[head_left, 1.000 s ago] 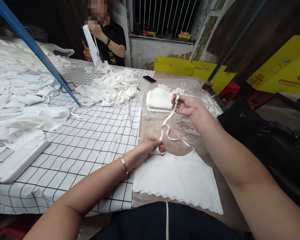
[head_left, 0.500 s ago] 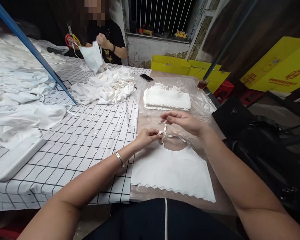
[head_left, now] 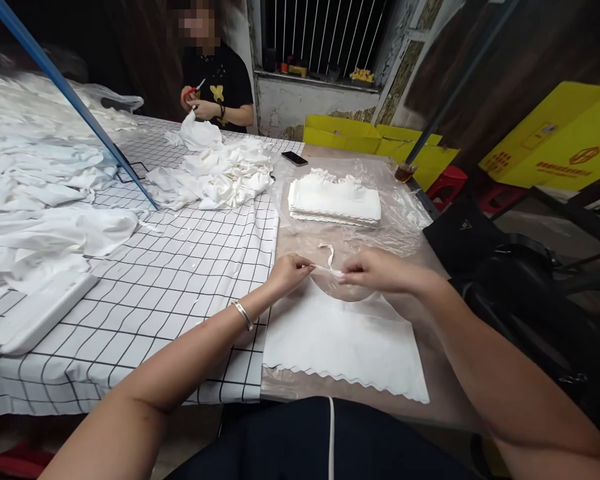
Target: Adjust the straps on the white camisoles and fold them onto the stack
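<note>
White strap end hidden inside both hands' fingers

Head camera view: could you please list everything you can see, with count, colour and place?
white strap: one, white, pinched between both hands above the flat piece
flat white cloth piece: one, white, scalloped near edge, on the clear plastic in front
stack of folded pieces: one, white, farther along the plastic
heap of loose cloth: one, white, on the checked cloth
checked tablecloth: one, white with black grid, left half of the table
phone: one, black, beyond the stack
glass: one, dark drink, far right table edge
yellow boxes: several, right and back
co-worker: one, black shirt, far end, holding scissors
left hand: pinching the strap
right hand: pinching the strap
</note>
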{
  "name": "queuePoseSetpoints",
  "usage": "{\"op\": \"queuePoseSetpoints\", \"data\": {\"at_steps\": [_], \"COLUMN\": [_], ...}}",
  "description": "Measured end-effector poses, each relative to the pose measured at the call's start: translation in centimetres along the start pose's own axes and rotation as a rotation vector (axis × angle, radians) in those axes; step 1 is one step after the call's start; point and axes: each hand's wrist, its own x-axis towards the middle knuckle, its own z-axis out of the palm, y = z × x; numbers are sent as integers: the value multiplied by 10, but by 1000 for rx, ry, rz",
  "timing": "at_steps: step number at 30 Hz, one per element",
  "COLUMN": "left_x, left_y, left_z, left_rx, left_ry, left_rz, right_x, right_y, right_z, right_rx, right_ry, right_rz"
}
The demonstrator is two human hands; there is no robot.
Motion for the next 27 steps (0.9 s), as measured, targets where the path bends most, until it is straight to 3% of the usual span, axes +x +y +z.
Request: {"op": "queuePoseSetpoints", "data": {"at_steps": [4,8,13,15,17,19,22,25,27], "left_x": [1,-4,-41,-66,-89,-104,-102,-85,-75], "left_y": [4,10,23,29,32,33,28,23,22], "left_z": [4,2,-22,-29,-28,-20,-2,8,10], "left_rx": [-135,-250,-110,-137,-318,-603,-971,-1110,-1127], "left_ry": [-48,-143,-51,-194,-447,-578,-520,-419,-388], "left_rz": [-213,-368,-197,-248,-447,-672,-868,-871,-823], "right_x": [-47,-67,-61,-60,-64,-72,-86,-89,-84], "right_y": [-35,-50,-36,-32,-35,-44,-59,-60,-50], "right_z": [41,81,83,75,70,71,82,94,98], "right_rx": [-391,-497,-420,-371,-340,-319,-301,-167,35], "right_ry": [216,216,291,356,389,366,241,166,216], "right_rz": [-40,-29,99,116,108,75,7,-10,57]}}
